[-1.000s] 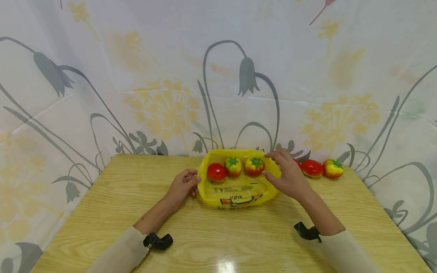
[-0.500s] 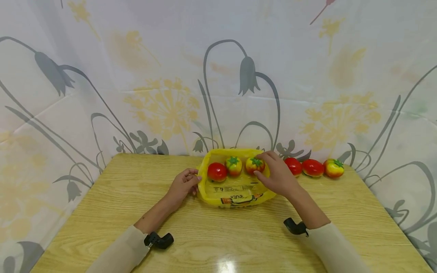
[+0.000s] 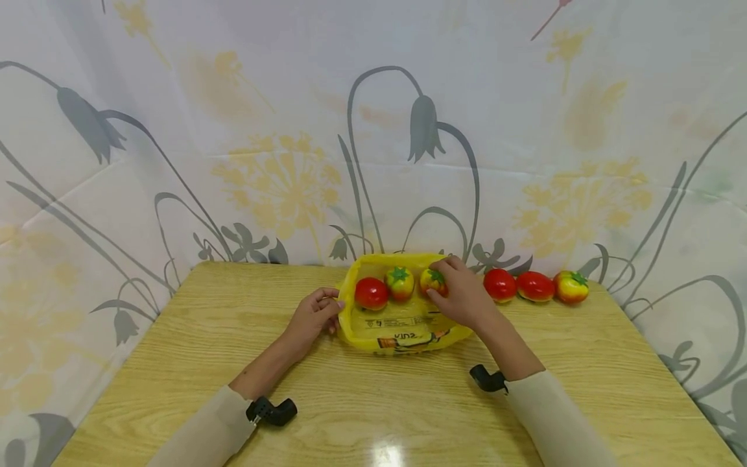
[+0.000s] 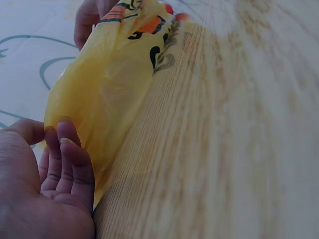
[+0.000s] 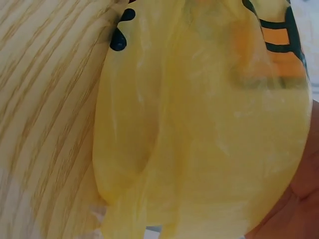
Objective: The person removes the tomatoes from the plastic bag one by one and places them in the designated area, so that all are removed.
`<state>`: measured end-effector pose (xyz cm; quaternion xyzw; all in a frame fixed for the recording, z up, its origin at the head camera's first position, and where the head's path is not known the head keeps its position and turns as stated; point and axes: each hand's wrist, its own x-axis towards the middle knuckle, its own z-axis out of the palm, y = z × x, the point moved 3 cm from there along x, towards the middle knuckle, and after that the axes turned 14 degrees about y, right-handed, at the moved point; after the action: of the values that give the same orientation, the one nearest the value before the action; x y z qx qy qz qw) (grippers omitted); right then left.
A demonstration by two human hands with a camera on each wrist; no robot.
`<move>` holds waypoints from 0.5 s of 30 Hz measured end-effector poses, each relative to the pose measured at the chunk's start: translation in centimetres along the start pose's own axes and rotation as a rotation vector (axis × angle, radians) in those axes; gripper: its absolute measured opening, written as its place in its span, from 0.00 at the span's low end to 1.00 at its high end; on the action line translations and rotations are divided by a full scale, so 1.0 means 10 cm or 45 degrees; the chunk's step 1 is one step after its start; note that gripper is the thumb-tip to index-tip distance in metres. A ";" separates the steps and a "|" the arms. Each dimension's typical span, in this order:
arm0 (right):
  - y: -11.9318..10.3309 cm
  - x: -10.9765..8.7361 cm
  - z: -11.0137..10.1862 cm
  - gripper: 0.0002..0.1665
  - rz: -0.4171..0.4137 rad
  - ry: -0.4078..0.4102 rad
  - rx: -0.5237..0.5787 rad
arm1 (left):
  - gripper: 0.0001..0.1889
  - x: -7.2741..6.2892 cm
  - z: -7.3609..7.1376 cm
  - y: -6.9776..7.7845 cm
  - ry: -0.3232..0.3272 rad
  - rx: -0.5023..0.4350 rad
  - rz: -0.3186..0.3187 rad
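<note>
A yellow plastic bag (image 3: 403,342) with printed lettering sits with its mouth wide on the wooden table. Its left rim is pinched between the thumb and fingers of my left hand (image 3: 311,318); the left wrist view shows those fingers (image 4: 67,164) against the thin film. Inside lie a glossy red tomato (image 3: 371,294), a yellow-red tomato with a green top (image 3: 399,283), and a second such tomato (image 3: 430,280) at the right. My right hand (image 3: 463,292) reaches over the right rim and grips that last one, partly covering it. Bag film fills most of the right wrist view.
To the right of the bag, along the table's back edge, lie two red tomatoes (image 3: 535,287) and a yellow-red one with a green top (image 3: 571,287). A flower-printed cloth (image 3: 280,130) hangs behind the wooden table (image 3: 362,402).
My right hand has moved left from the bag's right rim onto the right-hand tomato inside. The red tomato it was covering outside now shows. My left hand stays at the left rim.
</note>
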<state>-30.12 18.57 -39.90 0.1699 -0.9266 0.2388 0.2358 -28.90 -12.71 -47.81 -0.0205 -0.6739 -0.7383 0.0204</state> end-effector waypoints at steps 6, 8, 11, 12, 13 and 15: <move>0.01 -0.01 0.03 0.30 -0.020 -0.047 -0.042 | 0.15 0.00 0.00 0.01 -0.001 0.010 -0.005; 0.02 -0.02 0.04 0.31 -0.024 -0.068 -0.046 | 0.15 0.00 0.00 0.00 -0.002 0.012 -0.006; 0.04 -0.02 0.06 0.33 -0.029 -0.088 -0.050 | 0.15 0.00 0.00 0.00 -0.001 0.013 -0.004; 0.05 -0.02 0.07 0.33 -0.028 -0.092 -0.048 | 0.15 0.00 0.00 0.00 0.000 0.012 -0.004; 0.05 -0.02 0.07 0.33 -0.032 -0.093 -0.050 | 0.15 0.00 0.00 0.00 -0.001 0.011 -0.004; 0.06 -0.03 0.08 0.33 -0.040 -0.086 -0.050 | 0.15 0.01 0.00 0.00 -0.002 0.009 -0.005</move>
<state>-30.40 18.70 -40.91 0.1878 -0.9357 0.2107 0.2114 -28.96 -12.69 -47.84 -0.0196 -0.6764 -0.7360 0.0187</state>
